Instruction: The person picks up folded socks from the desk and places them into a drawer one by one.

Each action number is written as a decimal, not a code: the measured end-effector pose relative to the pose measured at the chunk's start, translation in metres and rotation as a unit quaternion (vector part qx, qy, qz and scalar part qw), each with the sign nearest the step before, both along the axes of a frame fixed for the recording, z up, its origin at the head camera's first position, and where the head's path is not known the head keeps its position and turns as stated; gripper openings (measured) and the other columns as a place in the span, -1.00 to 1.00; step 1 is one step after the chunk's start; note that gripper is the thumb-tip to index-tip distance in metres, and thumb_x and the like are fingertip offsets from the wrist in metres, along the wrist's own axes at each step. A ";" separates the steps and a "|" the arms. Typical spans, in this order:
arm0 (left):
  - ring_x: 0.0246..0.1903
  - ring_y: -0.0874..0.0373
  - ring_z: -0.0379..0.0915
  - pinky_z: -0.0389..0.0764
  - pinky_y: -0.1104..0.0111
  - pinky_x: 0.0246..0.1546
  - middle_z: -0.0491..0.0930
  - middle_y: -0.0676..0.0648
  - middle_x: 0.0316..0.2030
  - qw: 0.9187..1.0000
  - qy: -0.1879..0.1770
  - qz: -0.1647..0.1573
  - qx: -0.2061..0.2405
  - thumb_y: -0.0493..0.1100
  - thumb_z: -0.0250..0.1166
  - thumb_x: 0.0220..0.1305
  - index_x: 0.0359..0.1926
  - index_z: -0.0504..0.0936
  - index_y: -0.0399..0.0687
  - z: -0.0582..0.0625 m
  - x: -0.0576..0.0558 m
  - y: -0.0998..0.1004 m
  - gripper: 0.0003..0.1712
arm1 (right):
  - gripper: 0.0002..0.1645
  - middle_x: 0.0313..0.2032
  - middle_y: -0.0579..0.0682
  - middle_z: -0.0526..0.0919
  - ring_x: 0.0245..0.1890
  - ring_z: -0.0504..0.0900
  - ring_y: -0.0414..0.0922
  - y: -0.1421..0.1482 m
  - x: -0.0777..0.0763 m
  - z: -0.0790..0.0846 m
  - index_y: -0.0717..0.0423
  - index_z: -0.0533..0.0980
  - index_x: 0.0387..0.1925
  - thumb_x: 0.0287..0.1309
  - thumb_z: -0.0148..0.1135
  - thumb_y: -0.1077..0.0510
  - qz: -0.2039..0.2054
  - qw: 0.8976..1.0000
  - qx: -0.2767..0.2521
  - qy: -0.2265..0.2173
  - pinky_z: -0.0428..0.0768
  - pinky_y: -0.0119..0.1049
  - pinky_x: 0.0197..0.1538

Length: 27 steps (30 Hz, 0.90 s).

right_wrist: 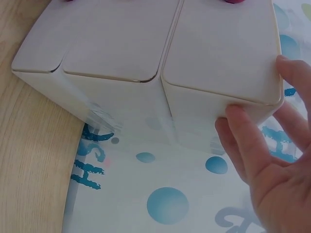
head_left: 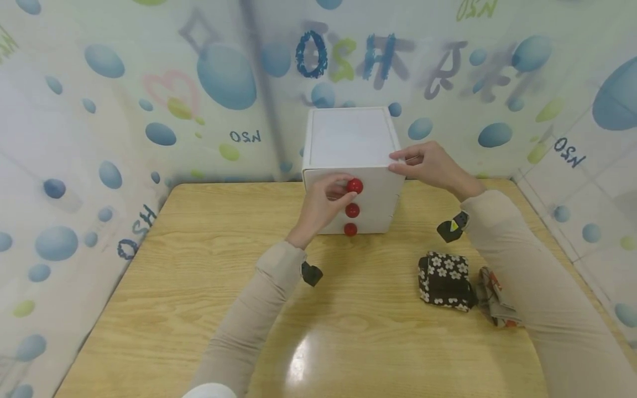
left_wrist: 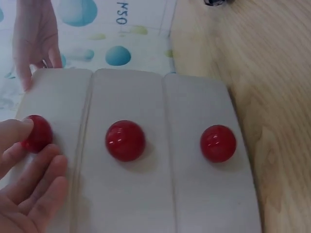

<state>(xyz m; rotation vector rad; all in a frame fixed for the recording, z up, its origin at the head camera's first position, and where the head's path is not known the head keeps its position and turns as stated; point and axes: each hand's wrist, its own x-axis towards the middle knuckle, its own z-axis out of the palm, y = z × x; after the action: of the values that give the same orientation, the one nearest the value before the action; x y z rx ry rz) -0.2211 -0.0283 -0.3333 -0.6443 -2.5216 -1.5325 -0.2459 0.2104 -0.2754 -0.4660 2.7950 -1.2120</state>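
At mid-frame | left hand (head_left: 320,203): fingers clamped on top red ball knob (head_left: 355,186) | right hand (head_left: 432,166): fingers apart, against boxy white plastic cabinet (head_left: 350,138) | likely opening; next, straight pull

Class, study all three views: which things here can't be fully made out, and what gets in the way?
Head view: whatever the white cabinet may contain, hidden by its drawer fronts.
Head view: the right end of the greyish bundle, behind the right sleeve.
Head view: the white round object, cut off by the bottom edge.
Left wrist view: part of the top red knob, behind the left hand.
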 end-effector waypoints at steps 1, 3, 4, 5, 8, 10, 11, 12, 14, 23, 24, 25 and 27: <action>-0.32 0.19 0.52 0.52 0.46 -0.30 0.58 -0.04 -0.22 1.000 0.002 0.002 -0.025 -0.16 0.27 0.09 -0.04 0.52 -0.06 0.002 0.000 -0.001 -0.65 | -0.43 -0.02 0.18 0.50 -0.08 0.52 0.04 0.000 0.000 0.000 0.17 0.48 0.00 0.00 0.22 -0.10 0.000 1.000 0.000 0.001 0.51 -0.11 -0.13; -0.32 0.21 0.51 0.51 0.45 -0.30 0.58 -0.01 -0.21 0.997 0.003 0.001 -0.082 -0.12 0.25 0.11 0.00 0.50 -0.02 0.008 0.002 -0.003 -0.62 | -0.42 -0.02 0.17 0.50 -0.09 0.52 0.03 0.000 0.000 0.000 0.16 0.48 0.00 0.00 0.22 -0.10 0.000 1.000 0.000 0.002 0.52 -0.13 -0.13; -0.32 0.21 0.51 0.50 0.44 -0.30 0.58 0.00 -0.21 0.994 0.005 -0.003 -0.111 -0.10 0.24 0.12 0.02 0.49 0.00 0.012 0.003 -0.005 -0.60 | -0.43 -0.03 0.17 0.50 -0.09 0.52 0.03 0.000 0.000 -0.001 0.17 0.48 0.00 0.00 0.22 -0.10 0.001 1.000 0.000 0.003 0.52 -0.14 -0.14; -0.33 0.22 0.50 0.50 0.44 -0.31 0.59 0.01 -0.22 0.990 0.007 -0.006 -0.139 -0.08 0.23 0.13 0.03 0.49 0.02 0.017 0.005 -0.007 -0.59 | -0.43 -0.03 0.17 0.50 -0.10 0.52 0.03 0.000 0.000 -0.001 0.17 0.48 0.00 0.00 0.23 -0.09 0.001 1.000 0.000 0.003 0.52 -0.16 -0.14; -0.34 0.22 0.50 0.49 0.43 -0.35 0.60 0.03 -0.26 0.980 0.019 -0.018 -0.197 -0.03 0.23 0.13 0.06 0.47 0.03 0.035 0.008 -0.012 -0.56 | -0.44 -0.04 0.17 0.51 -0.11 0.53 0.01 0.000 0.000 0.000 0.17 0.49 -0.01 0.00 0.23 -0.08 0.001 1.000 -0.002 0.002 0.52 -0.22 -0.17; -0.36 0.21 0.51 0.50 0.43 -0.41 0.62 0.02 -0.29 0.977 0.033 -0.019 -0.210 -0.03 0.23 0.12 0.06 0.47 0.04 0.047 0.009 -0.016 -0.55 | -0.44 -0.05 0.16 0.52 -0.11 0.53 0.00 0.001 0.000 0.000 0.16 0.49 -0.01 -0.01 0.24 -0.08 0.001 1.000 -0.003 0.002 0.52 -0.25 -0.19; -0.36 0.21 0.51 0.50 0.42 -0.43 0.62 0.02 -0.30 0.977 0.037 -0.016 -0.211 -0.03 0.24 0.12 0.07 0.47 0.05 0.054 0.010 -0.018 -0.54 | -0.44 -0.05 0.16 0.52 -0.12 0.53 0.00 0.001 0.000 0.000 0.16 0.49 -0.01 -0.01 0.24 -0.08 0.001 1.000 -0.004 0.002 0.52 -0.27 -0.20; -0.36 0.20 0.52 0.51 0.42 -0.44 0.62 0.01 -0.30 0.977 0.045 -0.015 -0.209 -0.04 0.24 0.12 0.08 0.46 0.05 0.059 0.010 -0.020 -0.53 | -0.44 -0.05 0.16 0.52 -0.12 0.53 0.00 0.001 0.000 0.000 0.16 0.49 -0.01 -0.01 0.24 -0.08 0.001 1.000 -0.004 0.003 0.52 -0.28 -0.21; -0.36 0.19 0.53 0.52 0.41 -0.44 0.62 -0.01 -0.29 0.976 0.058 -0.010 -0.210 -0.05 0.24 0.11 0.11 0.43 0.05 0.069 0.010 -0.024 -0.50 | -0.44 -0.05 0.16 0.52 -0.12 0.53 0.00 0.001 0.000 0.000 0.16 0.49 -0.01 -0.01 0.24 -0.08 0.001 1.000 -0.005 0.005 0.52 -0.32 -0.23; -0.11 0.07 0.36 0.42 0.28 -0.14 0.46 -0.11 -0.06 0.978 0.044 -0.021 -0.204 -0.03 0.27 0.08 0.13 0.41 -0.04 0.081 -0.009 -0.047 -0.44 | -0.45 -0.09 0.17 0.55 -0.15 0.55 0.00 0.001 0.000 0.000 0.16 0.50 -0.03 -0.01 0.24 -0.08 0.006 1.000 -0.007 0.016 0.50 -0.39 -0.29; -0.09 0.06 0.34 0.40 0.27 -0.11 0.44 -0.10 -0.04 0.978 0.044 -0.024 -0.204 -0.03 0.27 0.08 0.11 0.42 -0.06 0.080 -0.011 -0.049 -0.45 | -0.45 -0.09 0.17 0.55 -0.15 0.55 0.00 0.001 0.000 0.000 0.16 0.50 -0.02 -0.01 0.24 -0.08 0.006 1.000 -0.007 0.015 0.51 -0.38 -0.29; -0.07 0.05 0.31 0.38 0.25 -0.10 0.43 -0.11 -0.03 0.979 0.042 -0.027 -0.200 -0.04 0.27 0.08 0.08 0.44 -0.08 0.079 -0.013 -0.050 -0.47 | -0.45 -0.08 0.16 0.54 -0.14 0.55 -0.01 0.001 0.000 0.000 0.16 0.50 -0.02 -0.01 0.24 -0.08 0.006 1.000 -0.006 0.014 0.51 -0.36 -0.27; -0.08 0.04 0.28 0.35 0.24 -0.09 0.44 -0.10 -0.03 0.979 0.039 -0.028 -0.196 -0.04 0.28 0.07 0.04 0.48 -0.11 0.078 -0.015 -0.052 -0.50 | -0.45 -0.07 0.16 0.53 -0.13 0.54 0.00 0.001 0.000 0.000 0.15 0.50 -0.01 -0.01 0.24 -0.08 0.006 1.000 -0.005 0.011 0.51 -0.31 -0.24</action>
<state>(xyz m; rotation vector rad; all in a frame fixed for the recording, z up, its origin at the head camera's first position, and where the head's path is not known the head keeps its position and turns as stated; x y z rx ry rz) -0.2364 -0.0806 -0.2556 -0.8092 -2.7865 -1.0005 -0.2460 0.2119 -0.2754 -0.4979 2.8013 -1.2275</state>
